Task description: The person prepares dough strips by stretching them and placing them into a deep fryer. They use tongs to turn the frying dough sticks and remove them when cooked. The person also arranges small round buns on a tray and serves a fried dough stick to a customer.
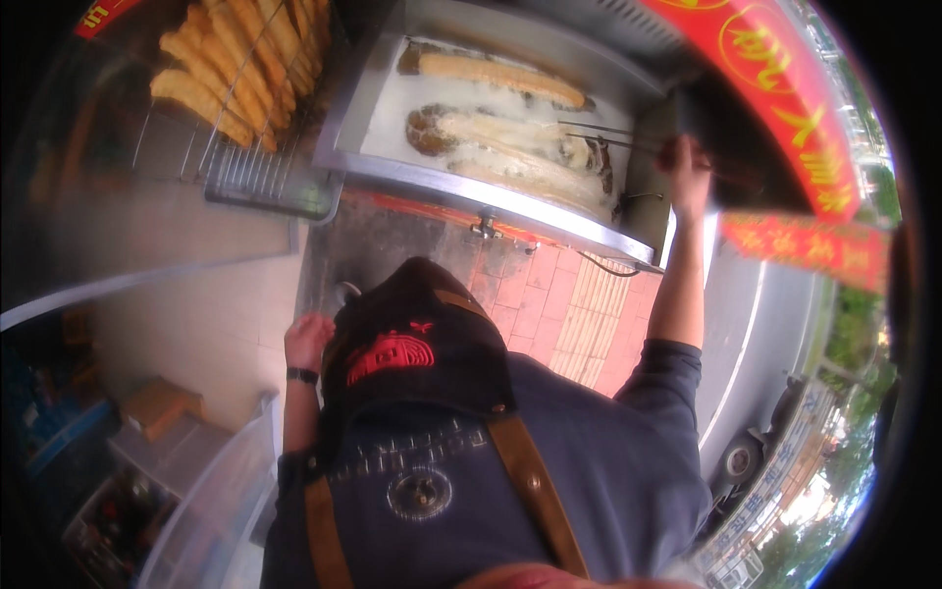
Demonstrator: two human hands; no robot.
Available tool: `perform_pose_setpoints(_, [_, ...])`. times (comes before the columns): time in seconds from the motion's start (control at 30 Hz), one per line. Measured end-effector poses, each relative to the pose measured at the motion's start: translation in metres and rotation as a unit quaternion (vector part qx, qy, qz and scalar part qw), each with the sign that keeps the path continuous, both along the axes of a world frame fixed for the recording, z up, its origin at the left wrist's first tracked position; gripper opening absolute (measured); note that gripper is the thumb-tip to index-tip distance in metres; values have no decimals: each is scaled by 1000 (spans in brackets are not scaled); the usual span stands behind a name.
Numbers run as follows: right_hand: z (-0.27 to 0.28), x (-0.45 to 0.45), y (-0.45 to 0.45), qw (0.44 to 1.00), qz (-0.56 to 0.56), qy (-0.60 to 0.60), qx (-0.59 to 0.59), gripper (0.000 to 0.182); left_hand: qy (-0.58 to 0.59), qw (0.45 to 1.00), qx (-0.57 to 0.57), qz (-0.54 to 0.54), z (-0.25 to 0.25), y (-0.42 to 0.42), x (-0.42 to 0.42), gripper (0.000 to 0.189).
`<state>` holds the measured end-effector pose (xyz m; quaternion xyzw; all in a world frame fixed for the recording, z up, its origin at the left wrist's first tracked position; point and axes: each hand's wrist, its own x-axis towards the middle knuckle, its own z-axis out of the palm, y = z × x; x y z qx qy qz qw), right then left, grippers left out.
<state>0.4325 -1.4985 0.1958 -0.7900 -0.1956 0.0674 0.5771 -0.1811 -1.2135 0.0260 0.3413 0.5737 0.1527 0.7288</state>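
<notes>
My right hand (684, 166) grips a pair of long cooking chopsticks (607, 136) over the right end of a rectangular metal fryer (471, 173). Their tips reach pale dough strips (508, 147), which lie lengthwise in foaming oil (471, 96). Farther back in the oil floats a golden fried dough stick (508, 77). Low at my left side, beside the dark apron (412, 316), is my left hand (307, 342), with a dark band at its wrist. Its fingers look curled and blurred, and the apron's edge partly covers them.
Several fried dough sticks (228, 73) stand in a wire rack (257, 169) left of the fryer. A tap (484, 223) juts from the fryer's front. Red banners (795, 96) with writing hang at the right, beside a road (758, 331). A cardboard box (158, 408) sits at lower left.
</notes>
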Motion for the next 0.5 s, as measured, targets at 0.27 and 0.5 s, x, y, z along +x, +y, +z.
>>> perform_pose_setpoints(0.27, [-13, -68, 68, 983, 118, 127, 66, 32, 38, 987, 122, -93, 3, 10, 15, 12])
perform_pose_setpoints(0.5, [-61, -46, 89, 968, 189, 154, 61, 34, 290, 687, 548, -378, 70, 24, 60, 8])
